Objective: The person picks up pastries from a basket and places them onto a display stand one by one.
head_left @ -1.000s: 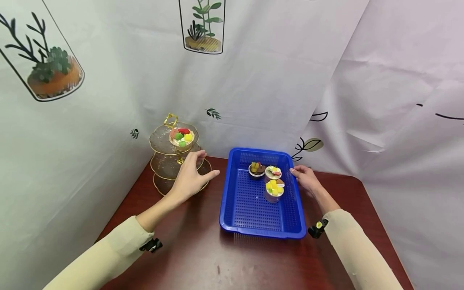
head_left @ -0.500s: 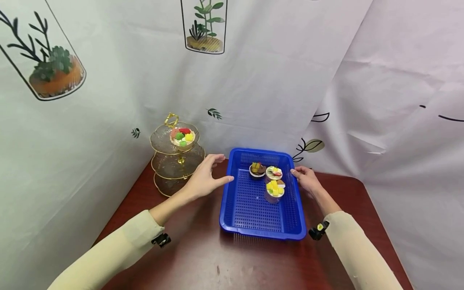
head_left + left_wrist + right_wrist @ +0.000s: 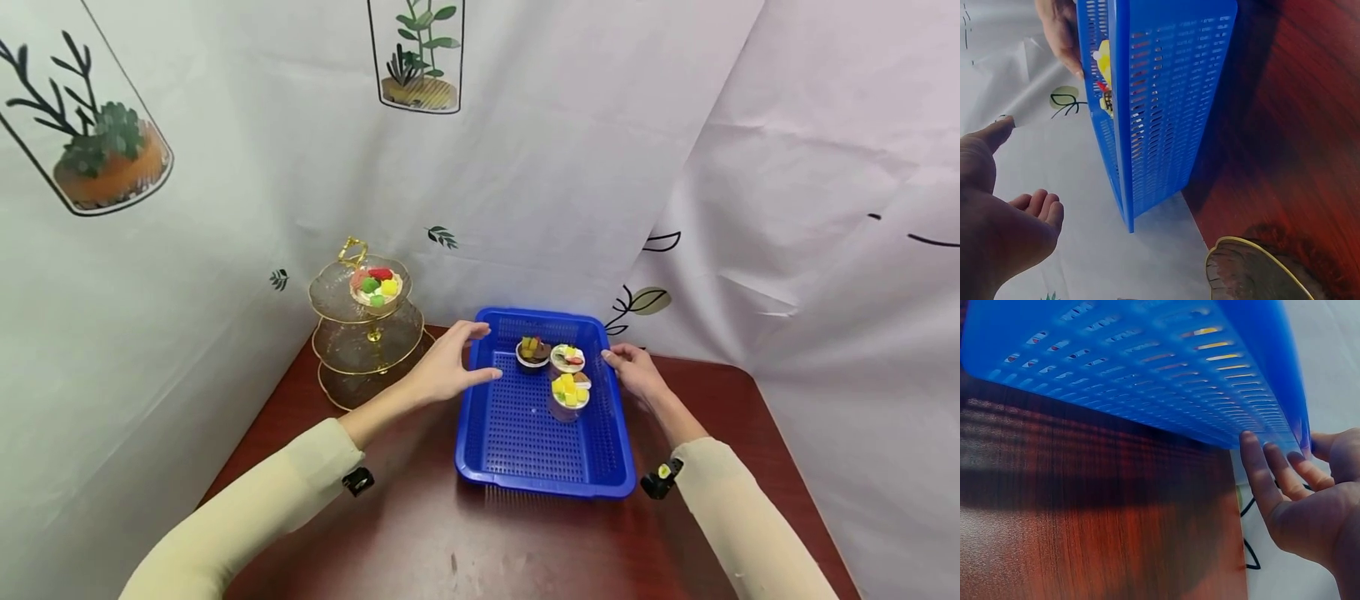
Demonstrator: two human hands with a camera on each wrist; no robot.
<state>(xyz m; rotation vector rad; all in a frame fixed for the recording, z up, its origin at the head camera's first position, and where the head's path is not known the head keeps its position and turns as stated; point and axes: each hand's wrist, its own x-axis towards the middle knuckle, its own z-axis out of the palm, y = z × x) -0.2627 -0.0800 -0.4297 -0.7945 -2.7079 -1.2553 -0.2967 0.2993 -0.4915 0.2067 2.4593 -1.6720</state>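
In the head view, a blue perforated basket [image 3: 517, 458] holds three dessert cups: a chocolate one [image 3: 533, 353], a cream-topped one [image 3: 567, 360] and a taller one with yellow cubes [image 3: 570, 394]. My right hand [image 3: 636, 372] pinches the basket's right rim, thumb at the rim and fingers against the outer wall, as the right wrist view shows. My left hand [image 3: 444, 369], thumb and fingers spread apart, is at the left rim with nothing in it. The left wrist view shows this hand [image 3: 1016, 225] apart from the basket wall [image 3: 1166, 119].
A three-tier glass stand with gold edges [image 3: 327, 293] stands at the back left, a fruit-topped tart [image 3: 377, 288] on its top tier. Printed white cloth [image 3: 540, 192] hangs behind the dark red table [image 3: 525, 550].
My left hand has moved right, from beside the tiered stand to the basket's left rim, its fingers still spread. The right hand and the basket have stayed in place.
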